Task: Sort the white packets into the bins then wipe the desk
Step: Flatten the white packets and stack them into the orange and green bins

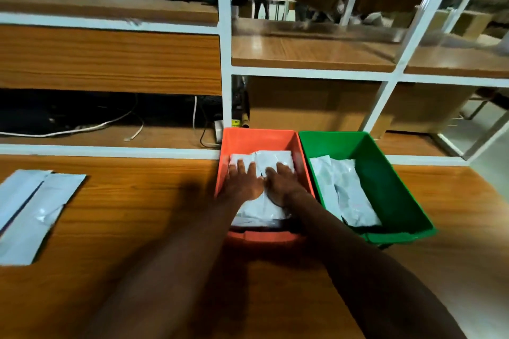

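While both hands, left (242, 183) and right (283, 184), press flat-fingered on white packets (272, 159) in the orange bin (259, 139), the green bin (385, 173) holds more; no writing legible.

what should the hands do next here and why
Probably lift both hands out of the orange bin and reach left. The left hand and right hand lie flat on its packets, seemingly settled, while more white packets wait on the desk.

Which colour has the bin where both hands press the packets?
Orange bin; the head view, the only one, shows it clearly.
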Available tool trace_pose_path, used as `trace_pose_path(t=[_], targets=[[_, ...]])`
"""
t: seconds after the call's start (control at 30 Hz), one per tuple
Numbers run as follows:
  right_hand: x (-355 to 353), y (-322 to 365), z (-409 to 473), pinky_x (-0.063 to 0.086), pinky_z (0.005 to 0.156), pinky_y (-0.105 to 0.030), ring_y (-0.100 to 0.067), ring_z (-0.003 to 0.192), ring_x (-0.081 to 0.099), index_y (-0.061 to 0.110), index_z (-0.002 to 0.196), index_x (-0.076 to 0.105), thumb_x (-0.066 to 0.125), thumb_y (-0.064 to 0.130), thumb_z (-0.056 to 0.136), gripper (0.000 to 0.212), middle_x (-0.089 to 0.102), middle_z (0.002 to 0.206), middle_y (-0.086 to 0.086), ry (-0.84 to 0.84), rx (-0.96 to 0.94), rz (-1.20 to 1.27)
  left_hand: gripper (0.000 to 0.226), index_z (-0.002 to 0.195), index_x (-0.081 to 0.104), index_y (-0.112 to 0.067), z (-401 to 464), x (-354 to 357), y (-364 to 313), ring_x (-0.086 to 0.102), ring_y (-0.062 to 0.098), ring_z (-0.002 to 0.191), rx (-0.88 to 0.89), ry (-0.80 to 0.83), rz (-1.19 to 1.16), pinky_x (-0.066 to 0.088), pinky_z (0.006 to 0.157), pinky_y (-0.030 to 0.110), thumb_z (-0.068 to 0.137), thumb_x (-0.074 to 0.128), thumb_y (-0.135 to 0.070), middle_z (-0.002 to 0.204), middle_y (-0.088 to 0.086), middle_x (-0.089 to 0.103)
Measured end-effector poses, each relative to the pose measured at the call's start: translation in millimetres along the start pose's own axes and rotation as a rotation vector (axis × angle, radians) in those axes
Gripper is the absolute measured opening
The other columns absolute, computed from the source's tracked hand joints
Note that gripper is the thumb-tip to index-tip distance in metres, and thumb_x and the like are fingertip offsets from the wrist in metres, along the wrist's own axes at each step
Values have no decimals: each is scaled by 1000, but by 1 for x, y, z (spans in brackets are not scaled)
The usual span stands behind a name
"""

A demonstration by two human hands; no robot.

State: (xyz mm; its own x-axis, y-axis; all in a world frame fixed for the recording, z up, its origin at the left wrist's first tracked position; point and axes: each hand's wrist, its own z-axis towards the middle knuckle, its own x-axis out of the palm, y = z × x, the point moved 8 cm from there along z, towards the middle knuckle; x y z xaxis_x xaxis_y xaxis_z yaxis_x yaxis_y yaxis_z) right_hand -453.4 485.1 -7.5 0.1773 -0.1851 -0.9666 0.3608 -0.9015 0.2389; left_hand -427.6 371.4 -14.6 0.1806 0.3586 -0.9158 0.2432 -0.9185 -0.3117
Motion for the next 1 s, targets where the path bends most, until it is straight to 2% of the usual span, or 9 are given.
trace_pose_path(t=[0.17,0.27,0.37,0.43,0.57,0.67,0.77,0.9,1.0], targets=[[-41,9,-30,7,117,-33,-27,148,31,13,148,42,31,43,98,59,41,156,-16,-152,-74,153,57,153,23,-18,-43,-50,-11,15,35,147,113,-255,-101,12,118,43,102,37,-39,161,18,16],[-79,36,-80,31,112,-35,-27,135,49,11,138,56,43,36,100,48,57,144,-11,-373,-190,295,51,146,41,-16,-109,-82,-3,35,31,139,199,-448,-229,30,111,39,98,49,-33,154,13,36],[-97,78,-142,51,94,-38,-24,119,61,15,127,64,50,35,99,36,66,131,-5,-567,-296,468,48,145,44,-22,-184,-95,36,37,20,138,144,-557,-270,30,108,29,99,48,-36,152,3,41],[-95,113,-174,53,87,-34,-22,114,62,15,123,64,50,38,98,37,68,125,-4,-605,-371,511,50,145,44,-23,-227,-101,70,37,17,138,95,-616,-269,28,108,27,99,45,-42,151,1,43],[-59,192,-215,45,98,-24,-20,116,61,9,122,66,55,38,97,39,67,124,-8,-594,-526,524,51,142,48,-19,-293,-98,145,46,16,131,56,-683,-243,42,103,32,97,44,-43,144,1,51],[-19,260,-242,46,101,-29,-21,118,61,10,122,68,60,35,95,38,66,126,-8,-550,-599,579,47,140,49,-23,-345,-91,211,47,11,129,-30,-735,-255,49,98,36,97,44,-43,141,-2,54],[18,325,-260,43,99,-22,-19,117,61,10,122,68,61,36,94,39,65,126,-8,-465,-647,595,45,139,49,-26,-390,-84,276,43,3,126,-130,-789,-271,45,98,31,98,44,-43,139,-4,55],[69,397,-272,49,92,-27,-19,115,60,9,124,67,63,35,92,41,65,126,-8,-362,-682,627,46,138,49,-27,-439,-71,352,47,11,129,-286,-815,-278,46,100,34,98,42,-48,140,-6,54],[101,444,-276,46,89,-25,-19,113,60,9,122,67,59,39,93,42,66,125,-9,-296,-694,637,49,138,49,-28,-466,-62,401,47,10,128,-383,-818,-278,41,99,27,97,39,-51,141,-7,53]])
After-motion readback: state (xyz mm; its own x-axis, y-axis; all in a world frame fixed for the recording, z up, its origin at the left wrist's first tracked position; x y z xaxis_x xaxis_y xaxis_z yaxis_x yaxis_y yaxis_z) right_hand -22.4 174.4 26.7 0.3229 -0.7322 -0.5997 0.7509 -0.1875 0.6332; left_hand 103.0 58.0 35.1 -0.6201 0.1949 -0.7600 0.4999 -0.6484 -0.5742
